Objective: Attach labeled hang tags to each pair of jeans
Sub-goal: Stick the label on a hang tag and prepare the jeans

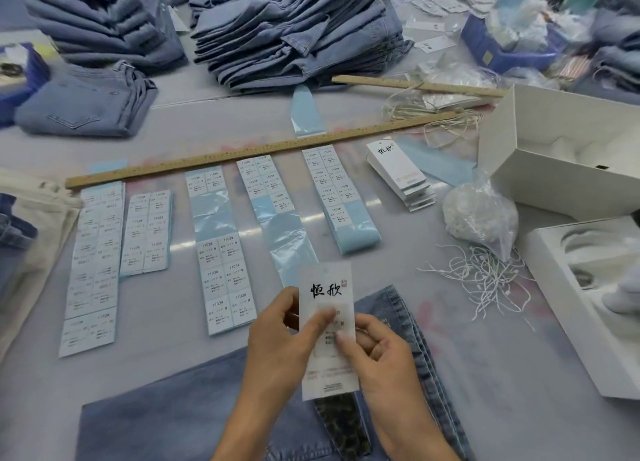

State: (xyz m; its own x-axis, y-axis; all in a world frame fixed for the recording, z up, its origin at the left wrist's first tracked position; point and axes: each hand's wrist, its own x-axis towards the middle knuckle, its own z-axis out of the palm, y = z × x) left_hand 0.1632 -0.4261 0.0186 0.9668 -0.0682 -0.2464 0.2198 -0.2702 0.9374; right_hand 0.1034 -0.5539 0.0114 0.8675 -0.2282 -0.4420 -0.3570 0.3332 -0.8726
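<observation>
Tabletop [381,322]: sticker [329,325] print under thumbs unreadable.

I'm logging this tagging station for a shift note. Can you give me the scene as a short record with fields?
left hand: pinches hang tag
right hand: pinches hang tag
hang tag: white, upright, above the jeans
jeans: flat on table, nearest the person
label sheets: five strips in a row
spare tags: stacked right of the strips
strings: loose, white
</observation>
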